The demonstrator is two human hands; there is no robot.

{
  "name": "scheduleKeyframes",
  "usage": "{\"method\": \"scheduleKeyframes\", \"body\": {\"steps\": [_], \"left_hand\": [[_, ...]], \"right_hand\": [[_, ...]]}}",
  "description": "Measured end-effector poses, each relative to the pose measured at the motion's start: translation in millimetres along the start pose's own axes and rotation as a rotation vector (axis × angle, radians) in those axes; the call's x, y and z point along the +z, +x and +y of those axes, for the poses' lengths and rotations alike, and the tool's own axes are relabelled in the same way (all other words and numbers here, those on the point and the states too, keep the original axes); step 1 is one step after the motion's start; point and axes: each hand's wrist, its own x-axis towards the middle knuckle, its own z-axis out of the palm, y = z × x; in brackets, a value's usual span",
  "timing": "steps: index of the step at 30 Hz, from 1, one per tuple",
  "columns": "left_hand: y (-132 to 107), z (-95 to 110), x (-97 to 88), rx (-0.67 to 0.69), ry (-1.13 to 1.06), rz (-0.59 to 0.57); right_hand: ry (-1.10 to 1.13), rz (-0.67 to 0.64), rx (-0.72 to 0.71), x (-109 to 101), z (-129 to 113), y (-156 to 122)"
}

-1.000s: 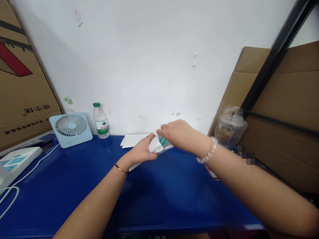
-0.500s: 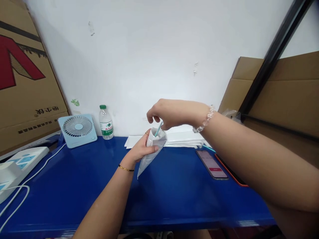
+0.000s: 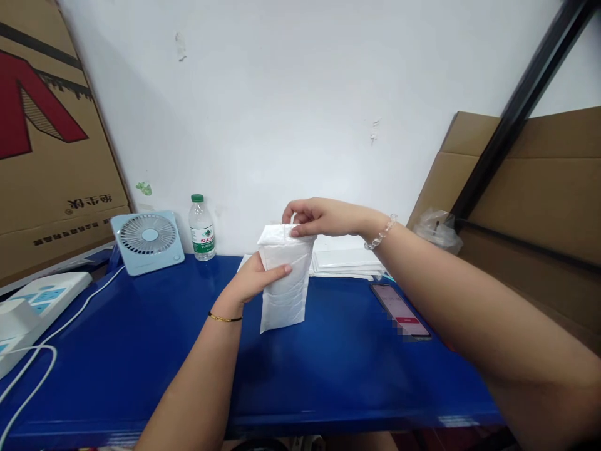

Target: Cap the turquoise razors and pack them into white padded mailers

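A white padded envelope (image 3: 284,291) is held upright just above the blue table, its quilted front facing me. My left hand (image 3: 253,275) grips its left side, thumb across the front and fingers hidden behind. At the top edge, my right hand (image 3: 314,216) pinches the flap, thumb in front and fingers curled over behind. The flap is bent toward me along the top. Behind the envelope lies a stack of flat white envelopes (image 3: 347,262) against the wall. The light-blue stick seen earlier is out of sight.
On the blue table (image 3: 154,351) stand a light-blue fan (image 3: 149,241) and a water bottle (image 3: 202,228). A power strip (image 3: 51,297) with white cables is at left, a phone (image 3: 399,310) at right. Cardboard boxes (image 3: 61,169) and a black post (image 3: 507,119) flank the space.
The light-blue stick has gone from view at the envelope's mouth. The envelope has turned to face me, and my right hand has come down onto its top flap, which is now folded over.
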Motion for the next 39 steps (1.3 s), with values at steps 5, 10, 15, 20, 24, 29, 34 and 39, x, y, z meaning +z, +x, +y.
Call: {"method": "scheduleKeyframes", "body": {"steps": [5, 10, 15, 20, 24, 29, 34, 39], "left_hand": [[4, -1, -1.3, 0.017, 0.082, 0.074], [11, -9, -3.8, -0.017, 0.056, 0.061], [26, -32, -11.5, -0.004, -0.073, 0.576], [36, -58, -10.5, -0.445, -0.566, 0.783], [38, -72, -7.9, -0.612, -0.662, 0.814], [38, -78, -3.9, -0.656, -0.725, 0.820], [35, -82, 0.7, -0.673, -0.741, 0.791], [35, -82, 1.0, -0.684, -0.761, 0.759]], "right_hand": [[-0.358, 0.188, -0.164, 26, 8, 0], [-0.334, 0.280, 0.029, 21, 32, -17], [0.077, 0.710, 0.576, 5, 120, -70], [0.074, 0.780, 1.076, 45, 202, -122], [-0.163, 0.752, 1.160, 74, 213, -126], [-0.378, 0.428, 0.516, 109, 184, -72], [-0.477, 0.151, 0.222, 171, 155, -13], [-0.463, 0.255, 0.308, 176, 152, 2]]}}
